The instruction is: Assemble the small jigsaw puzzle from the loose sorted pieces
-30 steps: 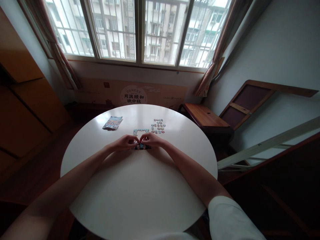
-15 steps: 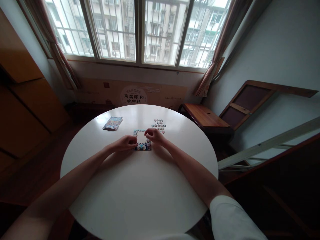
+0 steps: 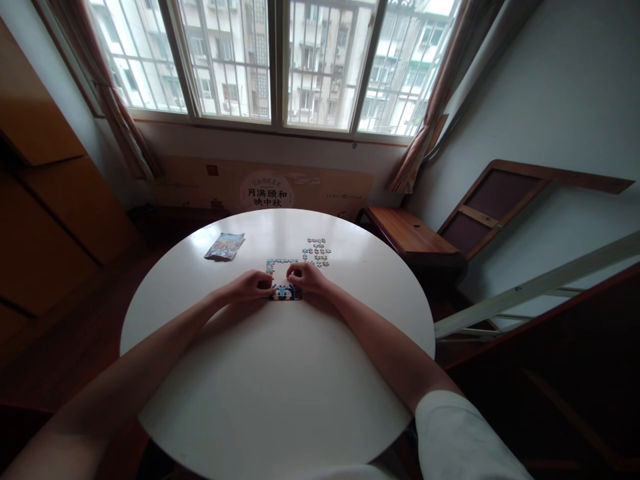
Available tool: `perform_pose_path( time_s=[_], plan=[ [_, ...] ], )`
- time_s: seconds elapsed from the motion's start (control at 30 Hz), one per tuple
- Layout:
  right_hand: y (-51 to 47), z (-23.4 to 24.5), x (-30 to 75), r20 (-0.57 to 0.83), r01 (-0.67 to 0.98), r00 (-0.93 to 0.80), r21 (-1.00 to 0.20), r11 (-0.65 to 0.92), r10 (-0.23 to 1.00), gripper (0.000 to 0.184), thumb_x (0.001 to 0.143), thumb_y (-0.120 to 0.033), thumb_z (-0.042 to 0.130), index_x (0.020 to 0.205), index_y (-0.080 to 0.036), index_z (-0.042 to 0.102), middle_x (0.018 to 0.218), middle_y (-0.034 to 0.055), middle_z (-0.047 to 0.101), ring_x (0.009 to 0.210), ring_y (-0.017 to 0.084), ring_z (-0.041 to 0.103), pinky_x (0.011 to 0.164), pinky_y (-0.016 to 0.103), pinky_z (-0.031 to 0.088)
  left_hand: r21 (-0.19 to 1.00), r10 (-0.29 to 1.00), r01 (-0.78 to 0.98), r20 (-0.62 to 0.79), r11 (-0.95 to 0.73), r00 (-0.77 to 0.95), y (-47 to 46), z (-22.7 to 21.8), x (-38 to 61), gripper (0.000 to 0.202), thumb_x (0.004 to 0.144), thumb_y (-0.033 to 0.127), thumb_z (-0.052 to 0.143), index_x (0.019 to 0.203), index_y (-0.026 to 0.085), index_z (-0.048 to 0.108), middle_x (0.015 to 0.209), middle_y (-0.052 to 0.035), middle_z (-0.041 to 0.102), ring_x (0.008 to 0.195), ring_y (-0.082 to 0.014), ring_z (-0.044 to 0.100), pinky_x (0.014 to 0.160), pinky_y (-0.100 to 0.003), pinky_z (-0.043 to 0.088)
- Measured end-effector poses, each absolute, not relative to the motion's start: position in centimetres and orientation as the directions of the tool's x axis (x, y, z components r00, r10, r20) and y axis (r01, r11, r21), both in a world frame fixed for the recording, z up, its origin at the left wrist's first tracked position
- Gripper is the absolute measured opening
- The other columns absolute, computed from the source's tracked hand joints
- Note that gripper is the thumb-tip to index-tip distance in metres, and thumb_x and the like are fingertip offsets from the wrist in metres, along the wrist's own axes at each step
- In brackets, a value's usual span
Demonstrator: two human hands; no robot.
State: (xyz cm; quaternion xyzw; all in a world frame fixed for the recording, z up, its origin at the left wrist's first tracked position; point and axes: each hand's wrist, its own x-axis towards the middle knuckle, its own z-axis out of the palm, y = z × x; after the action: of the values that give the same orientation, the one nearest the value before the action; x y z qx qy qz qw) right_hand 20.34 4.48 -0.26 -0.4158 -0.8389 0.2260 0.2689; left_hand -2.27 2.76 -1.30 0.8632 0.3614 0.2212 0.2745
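Note:
A partly assembled jigsaw puzzle [image 3: 284, 294] lies flat on the white round table [image 3: 275, 373]. Its frame of joined pieces surrounds a gap, and the blue and dark picture fills the near edge. My left hand [image 3: 251, 285] is closed at the puzzle's left side, with thumb and fingertips against its edge. Over the right part of the puzzle, my right hand [image 3: 306, 277] is pinched, its fingertips above the gap near the joined lower rows. Whatever sits in that pinch is too small to make out. Loose jigsaw pieces [image 3: 317, 251] lie in rough rows just beyond my right hand.
A colourful printed packet [image 3: 225, 246] lies at the table's back left. Behind the table are a printed cardboard panel [image 3: 310, 183] and a barred window [image 3: 320, 67]. A wooden bench [image 3: 410, 230] stands beyond the right edge, and wooden cabinets [image 3: 55, 220] line the left.
My right hand has shifted slightly left and nearer to me, lowering toward the joined rows of the puzzle. My left hand stays nearly in place at the left edge.

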Motion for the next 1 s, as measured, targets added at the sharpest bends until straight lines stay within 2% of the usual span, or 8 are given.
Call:
perform_pose_path(
  time_s=[1.0],
  plan=[
    [4.7,-0.5,20.4,0.266,0.575,-0.518,-0.596,0.561,0.813,0.015,0.074,-0.017,0.056,0.081,-0.014,0.069,0.063,-0.0018,0.058,0.057,0.008,0.048,0.058,0.019,0.032,0.603,0.738,0.526,0.162,-0.600,0.655,2.1,-0.3,-2.2,0.035,0.080,0.043,0.054,0.062,0.014,0.049,0.056,0.0051,0.037,0.054,-0.0072,0.032,0.050,-0.020,0.024]
  ],
)
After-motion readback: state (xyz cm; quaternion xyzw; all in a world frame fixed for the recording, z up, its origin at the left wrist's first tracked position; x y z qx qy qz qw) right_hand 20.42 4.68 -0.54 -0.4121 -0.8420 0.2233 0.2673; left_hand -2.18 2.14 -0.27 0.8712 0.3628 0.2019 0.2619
